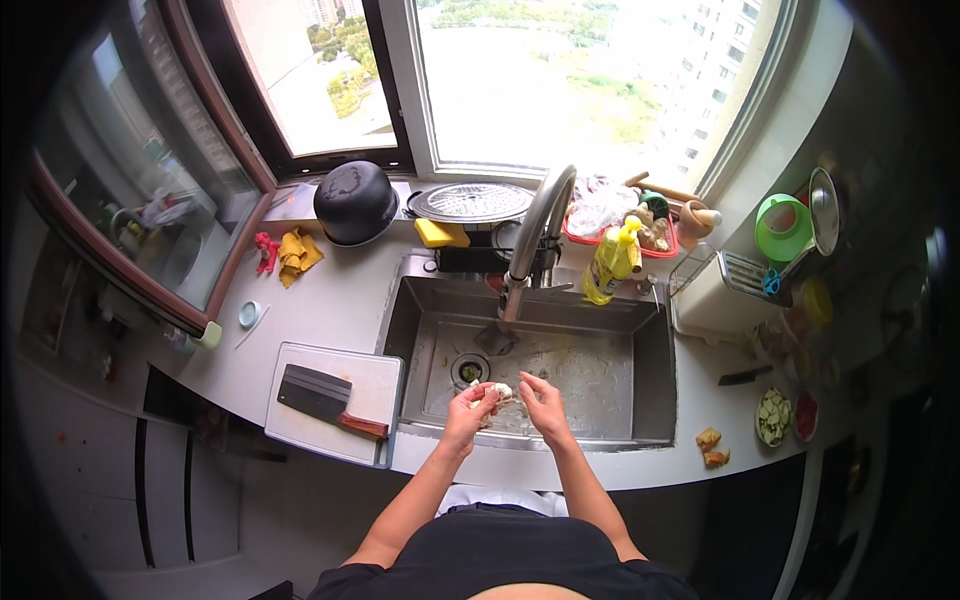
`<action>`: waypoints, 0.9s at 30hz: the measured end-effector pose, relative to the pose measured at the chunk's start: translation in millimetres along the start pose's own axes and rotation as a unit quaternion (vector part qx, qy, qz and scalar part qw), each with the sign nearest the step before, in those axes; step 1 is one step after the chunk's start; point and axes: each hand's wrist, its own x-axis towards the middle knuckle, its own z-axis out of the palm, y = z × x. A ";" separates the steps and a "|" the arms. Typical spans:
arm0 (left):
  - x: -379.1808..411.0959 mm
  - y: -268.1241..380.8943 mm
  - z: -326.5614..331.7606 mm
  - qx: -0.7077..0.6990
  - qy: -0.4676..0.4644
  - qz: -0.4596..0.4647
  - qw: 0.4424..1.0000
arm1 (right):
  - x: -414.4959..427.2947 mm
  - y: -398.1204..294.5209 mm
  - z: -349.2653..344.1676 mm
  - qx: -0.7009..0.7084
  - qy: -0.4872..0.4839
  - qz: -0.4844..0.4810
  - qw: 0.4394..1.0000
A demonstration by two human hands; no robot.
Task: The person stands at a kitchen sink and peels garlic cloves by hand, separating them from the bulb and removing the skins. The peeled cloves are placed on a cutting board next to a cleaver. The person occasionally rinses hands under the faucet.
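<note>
My left hand (470, 414) grips a pale garlic bulb (503, 391) between thumb and fingers over the near part of the steel sink (577, 375). Just to the right, my right hand (544, 409) is apart from the bulb, its fingers spread and holding nothing. Thin pale scraps hang or lie below the bulb; which of the two I cannot tell. Behind my left hand is the sink drain (471, 369), with green bits in it. The curved metal faucet (517, 292) reaches over the basin from the back.
Left of the sink, a cleaver (315, 391) lies on a white cutting board (375, 442). Behind the basin stand a yellow detergent bottle (609, 266), a black pot (355, 202) and a red basket (667, 251). A small knife (744, 376) and a bowl of sliced vegetables (773, 417) sit right.
</note>
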 end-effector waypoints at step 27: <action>-5.5 2.7 7.6 -0.073 -0.040 -0.034 0.996 | 2.8 4.6 -5.7 -0.059 -0.097 0.128 0.985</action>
